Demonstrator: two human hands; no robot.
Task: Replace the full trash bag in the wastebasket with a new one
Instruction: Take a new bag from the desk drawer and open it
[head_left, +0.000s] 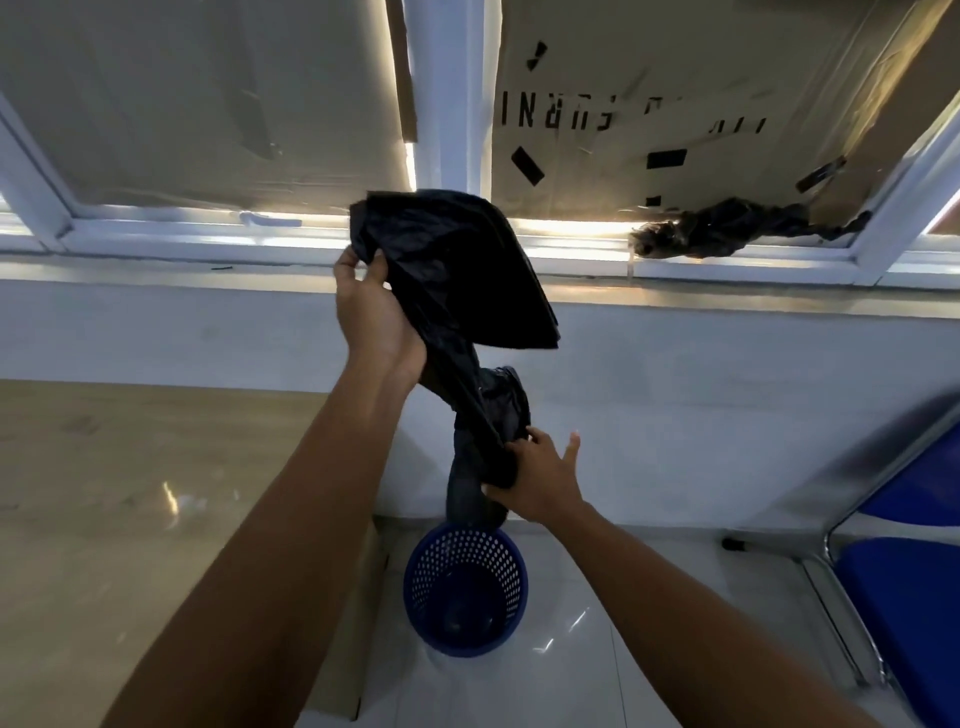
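Black lettering on the cardboard (675, 78) in the window above the one blue perforated wastebasket (415, 587) is too broken to read. Directly over the wastebasket, the left hand (371, 317) grips the top of a black trash bag (452, 260) and the right hand (540, 478) pinches its lower part. A second, crumpled black bag (727, 231) lies on the sill up and to the right. A wooden table (104, 493) stands to the left and a blue chair (909, 587) to the right.

The thin black plastic trash bag (457, 270) I grip looks soft and crinkled, with a dull sheen along its folds. Below me, the round blue plastic wastebasket (467, 587) is smooth, its wall perforated with small holes. The white tiled floor (597, 649) is glossy and mirrors the light. The pale wood-grain surface (130, 493) on my left is polished and reflective too. The white wall (675, 389) looks matt. Brown matt cardboard (675, 78) covers the panes in the smooth white window frame (447, 104). The blue chair (909, 597) has a smooth seat and a shiny metal frame.
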